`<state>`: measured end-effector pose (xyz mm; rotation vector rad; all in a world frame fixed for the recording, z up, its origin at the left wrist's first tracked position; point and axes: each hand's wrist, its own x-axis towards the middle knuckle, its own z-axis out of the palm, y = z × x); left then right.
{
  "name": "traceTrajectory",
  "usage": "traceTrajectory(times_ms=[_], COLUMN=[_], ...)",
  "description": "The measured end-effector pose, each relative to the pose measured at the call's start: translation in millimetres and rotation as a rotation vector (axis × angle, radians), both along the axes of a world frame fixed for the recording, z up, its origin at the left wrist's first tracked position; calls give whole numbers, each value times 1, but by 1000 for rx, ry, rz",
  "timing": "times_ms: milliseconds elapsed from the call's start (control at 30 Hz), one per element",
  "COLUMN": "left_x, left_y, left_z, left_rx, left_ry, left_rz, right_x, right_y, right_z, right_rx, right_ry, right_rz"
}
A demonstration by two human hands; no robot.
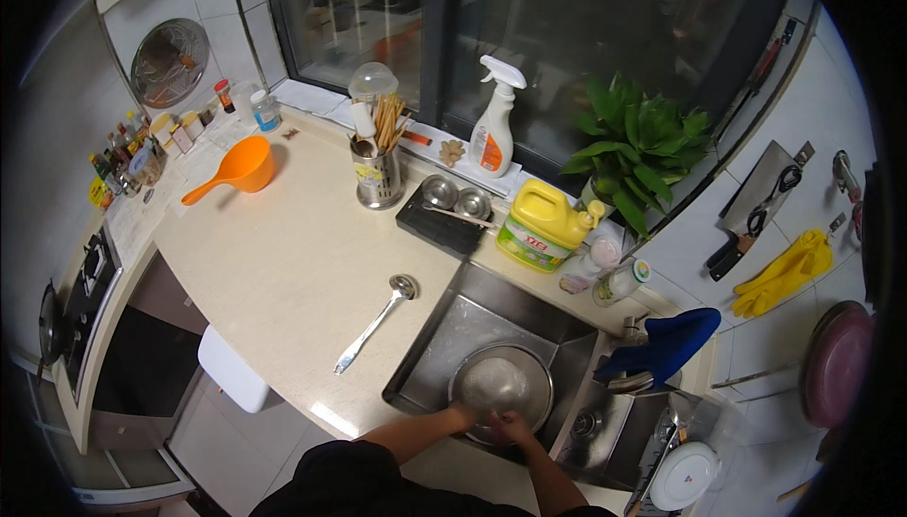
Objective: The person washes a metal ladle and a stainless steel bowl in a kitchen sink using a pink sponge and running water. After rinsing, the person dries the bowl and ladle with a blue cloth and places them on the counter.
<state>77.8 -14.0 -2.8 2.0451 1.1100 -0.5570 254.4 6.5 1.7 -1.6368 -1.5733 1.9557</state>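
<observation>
A round metal basin [459, 380] with cloudy, pale water in it sits in the left bowl of the steel sink [444, 328]. My left hand [463, 416] is at the basin's near left rim; its fingers are blurred. Just to its right, my right hand [511, 427] is over the near part of the basin with its fingers curled in. Whatever lies between its fingers is too small to make out. To the left of the sink, a metal ladle [383, 319] lies on the beige counter [293, 262].
Behind the sink stand a yellow detergent jug [540, 229], glass jars [621, 283] and a black tray [439, 224] with small metal bowls. A blue cloth [666, 342] hangs near the faucet. A white plate [685, 475] stands at the right. An orange scoop [241, 168] lies far left.
</observation>
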Motion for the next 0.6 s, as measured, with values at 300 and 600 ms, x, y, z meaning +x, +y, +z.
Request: traceTrajectory(times_ms=[300,600], left_x=[-4,-4], left_y=[15,6], left_z=[4,-22], left_rx=[94,29], left_ry=[89,14], left_rz=[106,-82], right_x=[20,-4], right_y=[-20,-23], right_z=[-32,38], right_rx=[201,525], right_ry=[-315,-422], right_rz=[165,142])
